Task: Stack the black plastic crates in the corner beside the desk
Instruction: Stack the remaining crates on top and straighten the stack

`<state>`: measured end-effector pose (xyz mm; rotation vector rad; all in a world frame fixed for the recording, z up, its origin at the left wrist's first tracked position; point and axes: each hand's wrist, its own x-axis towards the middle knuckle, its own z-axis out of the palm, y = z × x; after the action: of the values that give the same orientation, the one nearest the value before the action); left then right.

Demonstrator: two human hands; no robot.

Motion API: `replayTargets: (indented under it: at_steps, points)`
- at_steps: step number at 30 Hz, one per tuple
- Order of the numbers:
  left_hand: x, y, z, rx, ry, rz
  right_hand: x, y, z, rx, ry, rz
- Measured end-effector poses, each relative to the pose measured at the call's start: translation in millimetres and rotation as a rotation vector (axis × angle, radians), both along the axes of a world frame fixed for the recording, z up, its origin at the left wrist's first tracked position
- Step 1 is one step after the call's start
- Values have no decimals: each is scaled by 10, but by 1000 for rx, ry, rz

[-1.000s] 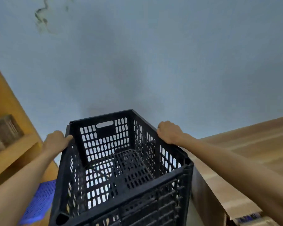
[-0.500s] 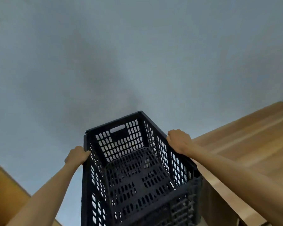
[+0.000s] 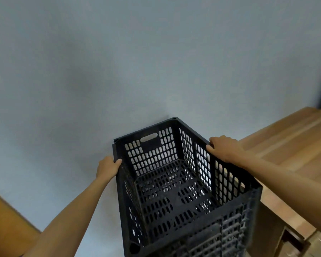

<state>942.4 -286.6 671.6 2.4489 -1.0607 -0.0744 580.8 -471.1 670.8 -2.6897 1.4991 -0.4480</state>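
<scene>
A black plastic crate [image 3: 174,197] with perforated walls and an empty inside fills the lower middle of the head view, close to the grey wall and beside the wooden desk [image 3: 295,145]. My left hand [image 3: 107,166] grips the crate's left rim near its far corner, thumb over the edge. My right hand [image 3: 224,147] holds the right rim, fingers curled over it. What lies under the crate is hidden.
The grey wall [image 3: 137,71] stands right behind the crate. The desk's edge and side panel [image 3: 278,219] run along the crate's right side. A wooden shelf unit's edge [image 3: 6,219] shows at the lower left.
The view has swung right: the shelf and blue item at the left have left the frame. The crate has moved right and closer to the desk and wall. Both hands keep their grip.
</scene>
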Motion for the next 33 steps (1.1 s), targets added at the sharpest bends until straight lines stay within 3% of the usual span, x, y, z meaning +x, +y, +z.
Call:
replayTargets:
  at_steps: [11, 15, 18, 33]
  points:
    - [135, 31, 2, -59, 100, -43, 130, 231, -135, 27, 27, -98]
    - [82, 31, -182, -188, 188, 25, 124, 227, -140, 50, -14, -89]
    - [37, 13, -266, -182, 227, 77, 114, 216, -127, 61, -29, -87]
    - [-204, 121, -90, 204, -190, 56, 80, 67, -252, 202, -150, -57]
